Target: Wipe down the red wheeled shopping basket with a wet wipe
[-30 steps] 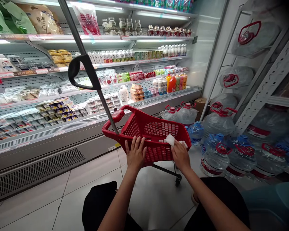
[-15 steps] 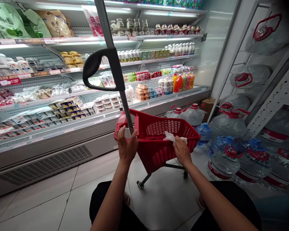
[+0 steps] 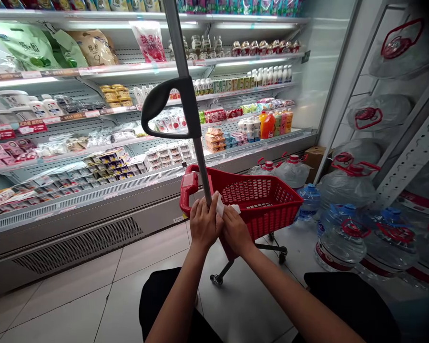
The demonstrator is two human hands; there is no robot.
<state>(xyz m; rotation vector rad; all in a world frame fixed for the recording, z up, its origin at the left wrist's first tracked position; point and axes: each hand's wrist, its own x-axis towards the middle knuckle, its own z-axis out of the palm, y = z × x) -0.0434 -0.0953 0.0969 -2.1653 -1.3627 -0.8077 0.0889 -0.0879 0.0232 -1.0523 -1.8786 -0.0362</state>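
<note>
A red plastic shopping cart (image 3: 271, 216) stands in front of my knees. A grey metal pole (image 3: 202, 169) rises from its handle end and carries a black looped grip (image 3: 194, 107). My left hand (image 3: 204, 226) is at the foot of the pole, its index finger and thumb closed on a crumpled white tissue (image 3: 220, 205). Right beside it, touching, my right hand (image 3: 236, 231) pinches the same tissue over the near rim of the basket. The fingertips of both hands are partly hidden behind the tissue and the rim.
A refrigerated shelf unit (image 3: 157, 183) with yogurt cups, bottles and bags runs along the far side. Large water bottles (image 3: 339, 243) crowd the floor at right, close to the cart's wheels. A cardboard box (image 3: 315, 157) sits behind them. Pale tiles (image 3: 67, 295) cover the floor.
My right hand has slid left along the basket rim with the tissue, meeting my left hand by the pole. My left hand has lowered and closed on the tissue. The view has shifted slightly.
</note>
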